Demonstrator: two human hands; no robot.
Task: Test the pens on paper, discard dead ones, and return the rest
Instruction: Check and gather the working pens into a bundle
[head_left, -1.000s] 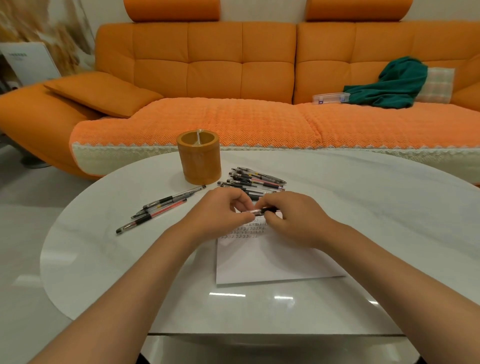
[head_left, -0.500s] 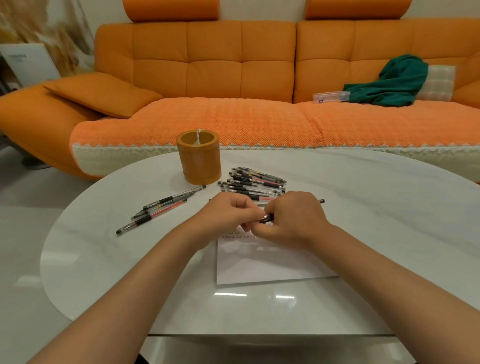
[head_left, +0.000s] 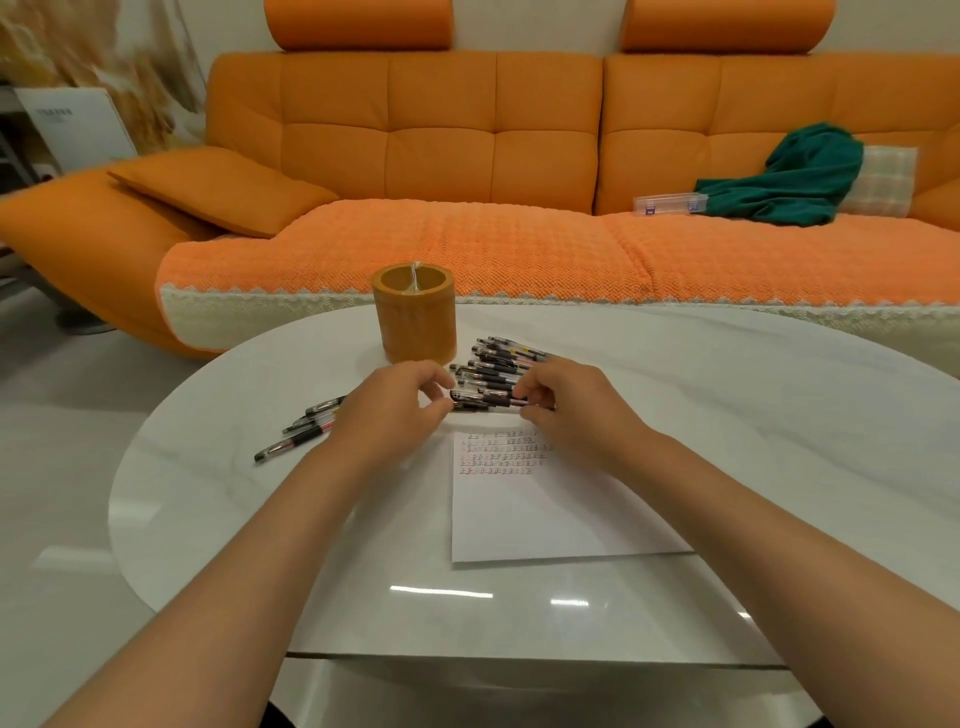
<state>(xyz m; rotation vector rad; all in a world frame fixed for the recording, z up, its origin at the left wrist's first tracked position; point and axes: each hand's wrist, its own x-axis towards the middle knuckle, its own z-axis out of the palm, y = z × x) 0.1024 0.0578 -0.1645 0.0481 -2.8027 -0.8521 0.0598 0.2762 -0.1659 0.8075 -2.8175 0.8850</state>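
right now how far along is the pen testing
Done: rows of test marks fill the top of the paper, and a side group of pens lies apart on the left. In hand: the left hand and right hand pinch one pen by its ends beyond the paper. Left: the pile beside the holder, from which no pens stick out.

We see a bright, evenly lit scene in soft, warm light. Light from above leaves short white streaks of glare on the glossy counter (head_left: 753, 441) near its front edge, and shadows are faint. The wide lens bows the sofa (head_left: 441, 130) and stretches the corners, and the top left smears. The pen (head_left: 483, 400) pinched between the left hand (head_left: 389, 415) and the right hand (head_left: 576, 410) looks soft. The writing on the paper (head_left: 545, 509) is illegible.
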